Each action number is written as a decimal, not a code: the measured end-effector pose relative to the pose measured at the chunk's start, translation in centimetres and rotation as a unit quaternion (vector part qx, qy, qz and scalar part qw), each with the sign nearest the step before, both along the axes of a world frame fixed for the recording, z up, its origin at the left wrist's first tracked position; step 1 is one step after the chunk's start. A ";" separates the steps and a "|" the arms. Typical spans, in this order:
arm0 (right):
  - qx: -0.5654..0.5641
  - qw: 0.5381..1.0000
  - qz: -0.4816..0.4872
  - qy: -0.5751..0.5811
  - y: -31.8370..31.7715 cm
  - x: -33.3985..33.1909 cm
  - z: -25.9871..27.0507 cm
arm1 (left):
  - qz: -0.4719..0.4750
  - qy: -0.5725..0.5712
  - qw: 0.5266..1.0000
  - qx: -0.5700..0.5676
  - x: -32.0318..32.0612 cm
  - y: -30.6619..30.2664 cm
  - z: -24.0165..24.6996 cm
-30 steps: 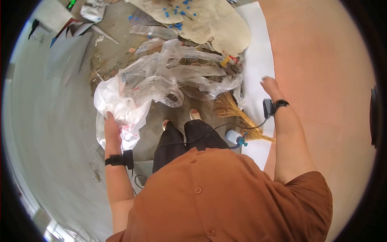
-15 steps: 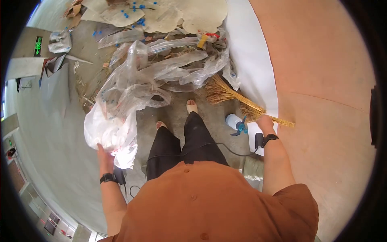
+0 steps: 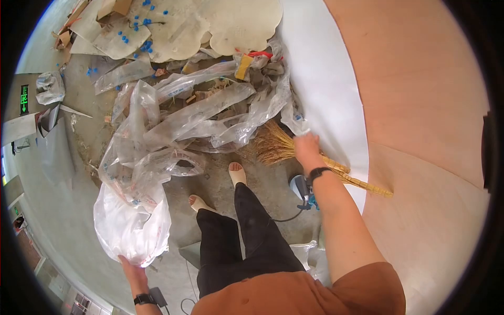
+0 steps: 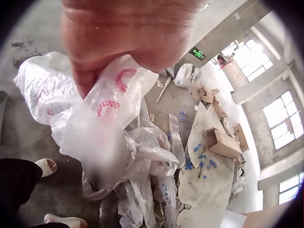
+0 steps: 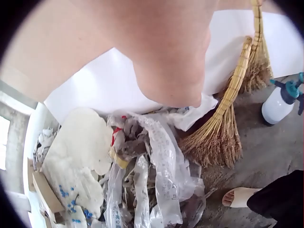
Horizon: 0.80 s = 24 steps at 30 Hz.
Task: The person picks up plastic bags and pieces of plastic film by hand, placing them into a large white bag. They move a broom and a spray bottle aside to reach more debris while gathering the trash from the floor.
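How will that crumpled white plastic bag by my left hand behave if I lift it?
The bag will probably flop, given its loose folds. It's likely light, being thin, translucent film. Its glossy surface might feel slippery.

A running figure and an arrow pointed toward nine o'clock can be made out on a green sign (image 3: 24,100), seen between nine and ten o'clock in the head view and near one o'clock in the left wrist view. On the white plastic bag (image 4: 116,92), curved red marks (image 4: 124,80) are seen toward eleven o'clock. Blue print is borne by clear plastic (image 5: 164,175) near six o'clock in both wrist views. No words can be read.
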State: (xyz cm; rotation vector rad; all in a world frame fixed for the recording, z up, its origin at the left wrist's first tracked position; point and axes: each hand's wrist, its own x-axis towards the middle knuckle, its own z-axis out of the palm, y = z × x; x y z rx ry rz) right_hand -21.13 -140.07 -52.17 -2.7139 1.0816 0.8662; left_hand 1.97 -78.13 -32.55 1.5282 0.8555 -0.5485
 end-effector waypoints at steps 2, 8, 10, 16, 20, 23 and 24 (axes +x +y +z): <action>0.001 0.999 0.035 -0.017 -0.1 3.8 -3.2 | 0.004 0.006 1.000 0.011 0.2 0.1 -0.4; -0.017 0.992 0.117 -0.034 1.1 11.8 -11.6 | 0.057 0.021 0.997 0.042 -0.3 0.6 -1.2; 0.001 0.993 0.117 0.008 1.8 13.6 -13.7 | 0.079 0.025 0.994 0.065 -0.6 1.9 -1.9; 0.008 0.983 0.180 0.048 3.5 15.1 -19.3 | 0.134 0.030 0.983 0.125 -1.0 3.4 -3.2; -0.008 0.978 0.210 -0.013 5.2 14.7 -20.0 | 0.124 0.053 0.980 0.148 -0.8 4.3 -3.5; 0.019 0.958 0.221 -0.181 6.9 15.3 -18.4 | 0.129 0.061 0.981 0.128 -0.7 4.6 -4.0; 0.057 0.931 0.239 -0.269 8.1 15.7 -17.7 | 0.133 0.062 0.982 0.116 -0.6 4.8 -4.0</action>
